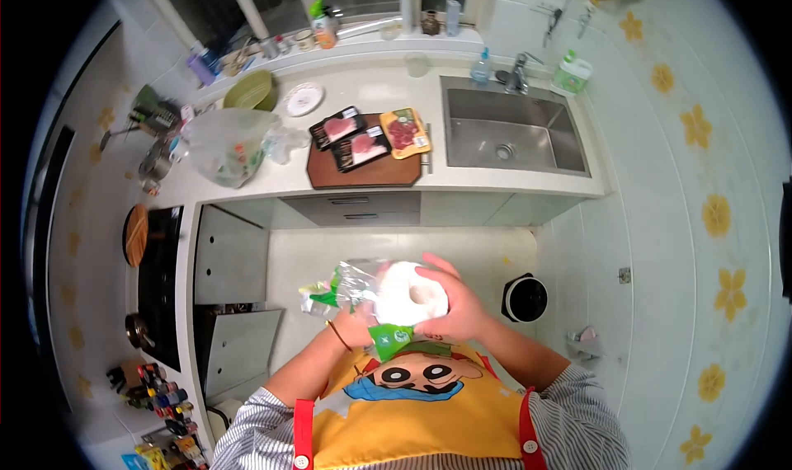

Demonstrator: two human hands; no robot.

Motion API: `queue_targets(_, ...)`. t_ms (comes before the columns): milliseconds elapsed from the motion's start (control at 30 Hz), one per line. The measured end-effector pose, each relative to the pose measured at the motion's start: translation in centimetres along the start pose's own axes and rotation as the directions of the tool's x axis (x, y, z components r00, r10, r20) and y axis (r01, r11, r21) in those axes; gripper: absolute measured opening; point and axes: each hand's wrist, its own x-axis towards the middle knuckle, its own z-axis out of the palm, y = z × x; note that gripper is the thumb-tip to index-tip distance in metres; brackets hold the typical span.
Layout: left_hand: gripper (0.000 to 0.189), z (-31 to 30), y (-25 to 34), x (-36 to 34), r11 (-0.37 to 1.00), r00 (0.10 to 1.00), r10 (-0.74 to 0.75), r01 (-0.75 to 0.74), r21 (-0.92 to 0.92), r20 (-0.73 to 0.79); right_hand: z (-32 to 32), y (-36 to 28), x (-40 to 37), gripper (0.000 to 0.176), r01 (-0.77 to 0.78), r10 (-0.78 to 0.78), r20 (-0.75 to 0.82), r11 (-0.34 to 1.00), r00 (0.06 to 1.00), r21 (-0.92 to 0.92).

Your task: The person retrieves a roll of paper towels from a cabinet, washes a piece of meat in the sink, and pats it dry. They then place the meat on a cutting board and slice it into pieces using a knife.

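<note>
In front of my apron I hold a white paper roll (402, 295), its hollow core facing up toward me. My right hand (459, 303) is wrapped around the roll's right side, fingers over its far edge and thumb near the bottom. My left hand (356, 325) is closed on the clear and green plastic wrapper (390, 338) at the roll's left side. Part of the wrapper sticks out to the left, crumpled and shiny. The left fingers are partly hidden by the plastic.
Across the counter, packs of meat (361, 147) lie on a brown cutting board (363, 176), beside a plastic bag (227, 144). The steel sink (517, 132) is at right. A dark-mouthed bin (525, 298) stands on the floor, and a lower cabinet door (239, 346) hangs open at left.
</note>
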Motion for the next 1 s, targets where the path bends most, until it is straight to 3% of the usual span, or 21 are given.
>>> queue_targets(67,0.111,-0.6,0.2,5.3,0.985,0.979,0.109,-0.13,0.115,0.173,-0.5,1.3,0.9,0.091,0.296,-0.084,-0.339,0.706,0.937,0.644)
queue_targets(100,0.109,-0.6,0.6,7.4,0.998,0.991,0.042,-0.046,0.03,0.13,-1.7,1.1,1.5,0.068,0.429,-0.106,-0.468,0.612,0.877,0.665)
queue_targets(133,0.108,-0.7,1.2,9.3,0.998,0.995,-0.032,0.037,-0.055,0.091,-2.9,1.8,2.0,0.068,0.441,-0.089,-0.496,0.609,0.864,0.66)
queue_targets(167,0.108,-0.3,2.0,11.4,0.713,0.993,0.017,0.072,-0.697,0.12,-4.0,2.5,2.6,0.06,0.382,0.025,-0.503,0.619,0.864,0.686)
queue_targets(200,0.086,-0.3,2.6,13.2,0.907,0.975,0.221,-0.213,-0.363,-0.018,-5.0,3.0,3.2,0.052,0.324,0.134,-0.505,0.624,0.852,0.711)
queue_targets(233,0.073,-0.2,0.7,15.0,0.767,1.0,0.031,-0.025,-0.641,-0.002,-5.8,1.8,4.3,0.031,0.362,0.171,-0.604,0.664,0.778,0.655)
queue_targets(267,0.061,0.0,-0.6,17.2,0.516,0.985,-0.151,0.148,-0.844,0.08,-7.0,2.3,4.7,0.031,0.37,0.174,-0.626,0.677,0.76,0.637)
queue_targets(367,0.06,-1.0,-3.1,23.1,0.595,0.981,0.035,0.135,-0.793,0.193,-10.3,3.1,6.3,0.009,0.193,0.173,-0.736,0.903,0.654,0.384)
queue_targets(400,0.06,-1.0,-3.3,24.8,0.582,0.973,0.045,0.157,-0.798,0.224,-11.3,3.0,6.8,0.009,0.18,0.186,-0.754,0.91,0.629,0.374)
queue_targets(467,0.06,-1.2,-2.2,27.7,0.268,0.938,-0.05,0.343,-0.9,0.342,-12.9,2.7,7.5,0.011,0.056,0.03,-0.833,0.996,0.553,0.074)
queue_targets(500,0.056,-0.7,-1.5,28.3,0.162,0.953,0.119,0.258,-0.953,0.278,-13.1,3.4,7.7,0.011,0.035,0.044,-0.848,0.997,0.529,0.073)
queue_targets(533,0.056,-0.6,-1.9,29.5,0.151,0.941,0.127,0.293,-0.944,0.312,-13.0,4.3,7.7,0.013,0.003,0.094,-0.881,0.994,0.463,0.108)
queue_targets(600,0.064,-0.5,-2.4,31.8,0.735,0.903,0.29,0.002,-0.678,0.317,-12.3,6.2,7.0,0.015,-0.043,0.148,-0.926,0.989,0.347,0.142)
queue_targets(633,0.06,1.1,-7.6,33.0,0.21,0.825,0.109,0.525,-0.825,0.554,-11.6,7.5,6.4,0.016,-0.03,0.306,-0.913,0.951,0.269,0.309)
queue_targets(667,0.052,2.2,-10.3,34.0,0.199,0.807,-0.02,0.581,-0.789,0.59,-10.9,8.7,5.6,0.018,0.008,0.453,-0.871,0.886,0.193,0.463)
queue_targets(733,0.047,2.8,-14.3,36.4,0.255,0.778,-0.11,0.623,-0.739,0.618,-10.0,9.7,3.9,0.022,-0.068,0.414,-0.907,0.91,0.083,0.409)
queue_targets(767,0.047,2.9,-11.1,37.1,0.284,0.731,-0.314,0.682,-0.675,0.606,-9.6,9.7,3.1,0.022,-0.06,0.504,-0.858,0.864,0.103,0.5)
queue_targets(867,0.052,4.4,-10.9,39.7,0.347,0.749,-0.27,0.662,-0.665,0.605,-9.9,10.9,-0.5,0.024,-0.057,0.628,-0.767,0.777,0.133,0.627)
queue_targets(933,0.065,5.3,-11.0,41.4,0.424,0.748,-0.296,0.66,-0.62,0.594,-10.8,11.0,-3.5,0.039,-0.342,0.52,-0.844,0.822,0.129,0.455)
queue_targets(967,0.067,6.1,-10.0,42.0,0.428,0.752,-0.264,0.652,-0.626,0.603,-12.0,10.0,-5.1,0.039,-0.335,0.519,-0.847,0.823,0.113,0.46)
queue_targets(1000,0.069,6.8,-9.1,42.5,0.432,0.76,-0.237,0.641,-0.635,0.606,-13.5,9.1,-7.0,0.041,-0.486,0.669,-0.689,0.717,0.278,0.5)
